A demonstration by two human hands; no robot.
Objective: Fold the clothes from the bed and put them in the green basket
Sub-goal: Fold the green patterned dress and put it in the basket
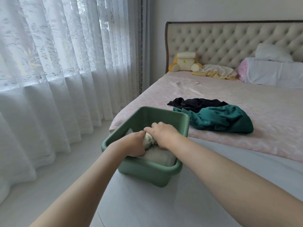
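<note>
The green basket (pixel 144 171) stands at the foot corner of the bed (pixel 270 122). Both my hands are inside it. My left hand (pixel 133 145) and my right hand (pixel 161 134) grip a small folded cream garment with a dark print (pixel 149 140), holding it over a pale folded cloth (pixel 157 156) that lies in the basket. On the pink bedspread to the right lie a crumpled teal garment (pixel 221 119) and, behind it, a black garment (pixel 196 103), both unfolded.
White lace curtains (pixel 57 71) cover the window on the left, with pale floor below. At the tufted headboard (pixel 229 40) sit a yellow and cream plush toy (pixel 184 62), a cream and yellow cloth (pixel 216 71) and white pillows (pixel 272 71).
</note>
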